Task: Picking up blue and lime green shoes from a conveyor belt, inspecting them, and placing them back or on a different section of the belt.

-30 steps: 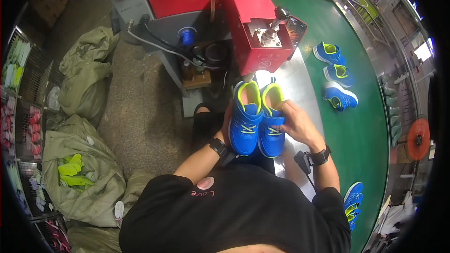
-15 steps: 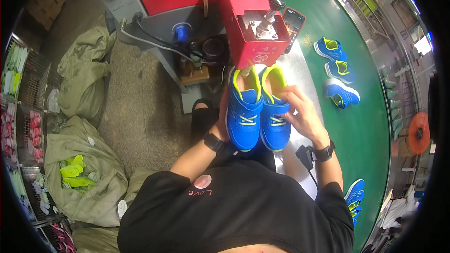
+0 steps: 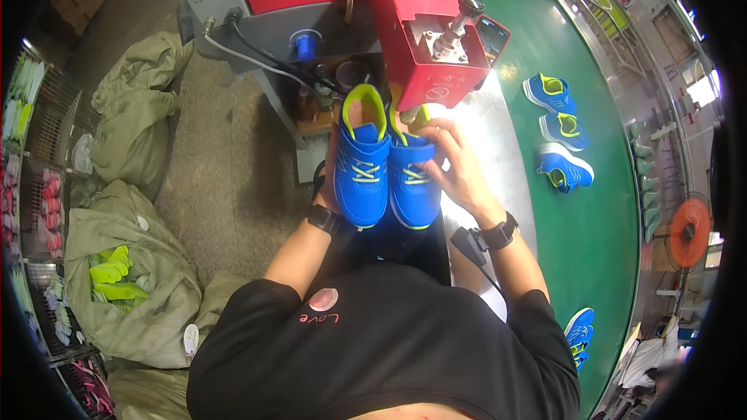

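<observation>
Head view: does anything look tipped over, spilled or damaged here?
One thing: of the three shoes grouped on the green surface, the lowest blue shoe appears to lie on its side, its white sole turned away, while the other two look upright. I see no spill, nor damage on the held pair.

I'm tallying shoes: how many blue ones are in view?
At least 6: two shoes at the left hand and right hand, three shoes up the green surface, at least one shoe nearer, where others may hide.
</observation>
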The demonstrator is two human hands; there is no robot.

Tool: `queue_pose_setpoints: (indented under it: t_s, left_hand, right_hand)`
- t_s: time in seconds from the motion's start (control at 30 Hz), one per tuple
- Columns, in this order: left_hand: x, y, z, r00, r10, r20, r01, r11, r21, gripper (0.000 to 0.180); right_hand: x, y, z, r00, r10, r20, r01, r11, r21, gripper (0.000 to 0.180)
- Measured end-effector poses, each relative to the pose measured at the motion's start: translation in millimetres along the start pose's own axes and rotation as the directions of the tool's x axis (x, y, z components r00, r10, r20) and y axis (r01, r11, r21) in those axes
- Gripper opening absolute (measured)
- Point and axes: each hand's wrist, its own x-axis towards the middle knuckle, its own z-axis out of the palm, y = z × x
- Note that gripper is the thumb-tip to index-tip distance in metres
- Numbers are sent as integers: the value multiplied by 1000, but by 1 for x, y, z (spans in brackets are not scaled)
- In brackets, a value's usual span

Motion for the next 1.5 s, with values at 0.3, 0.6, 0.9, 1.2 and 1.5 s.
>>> queue_pose_setpoints:
  t_s: [0.3,0.6,0.9,1.2,1.5]
  left_hand:
    - [-22,-17,8,958,287,13,-276,907,318,64]
    - [-25,-17,-18,980,-179,-82,163,971,-174,66]
    - [61,-76,-36,802,-596,-32,597,801,49,87]
    - [72,-105,-79,765,-618,-182,644,738,202,83]
    - [73,-111,-59,783,-622,-32,614,763,199,65]
  right_hand:
    - [-16,-20,-8,985,-166,-52,165,986,-9,35]
    - [-7,8,-41,969,-37,242,77,985,-156,32]
    - [-92,31,-108,998,-50,35,60,725,-687,14]
    - [-344,61,-213,-80,566,-820,-959,-269,-93,46]
    - [-292,152,-193,490,594,-638,-732,678,69,37]
